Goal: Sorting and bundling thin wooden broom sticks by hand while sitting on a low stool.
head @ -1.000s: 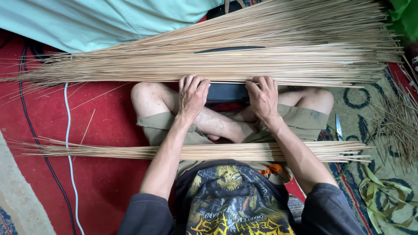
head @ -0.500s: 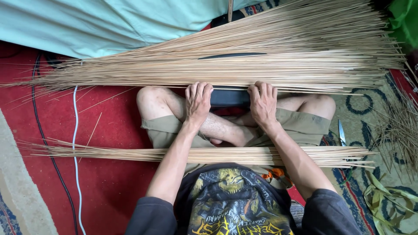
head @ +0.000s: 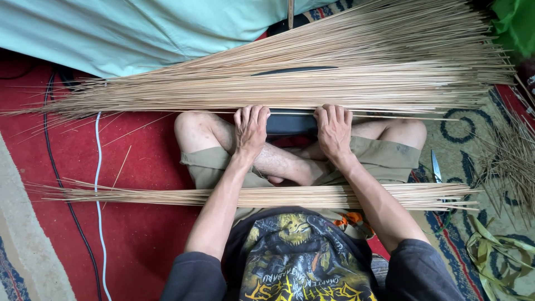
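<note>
1. At centre frame, the left hand and the right hand are laid palm-down, side by side, on the near edge of a large fan of thin sticks.
2. Left hand: fingers are pointed toward 12 o'clock and curled over a single thin stick that is run across the lap; the fingertips are pressed on it and on a dark flat object. Whether the stick is pinched cannot be told.
3. Right hand: the same posture is seen, fingers bent over the same stick, with the dark object just beside it at 9 o'clock. The grip is loose and half closed; nothing is lifted.
4. The large fan is spread from 9 o'clock to 3 o'clock, its thick end toward 3 o'clock and its tips tapered toward 9 o'clock.
5. A smaller bundle of sticks is laid across the thighs at 6 o'clock of the hands, under both forearms.
6. Crossed bare legs and khaki shorts are seen between the two bundles.
7. A red mat is spread at 8 o'clock, with a white cable and a dark cable run along it.
8. A pale teal cloth is lying at 11 o'clock.
9. A knife blade is lying at 3 o'clock, near the right knee; loose dry strands are scattered beyond it.
</note>
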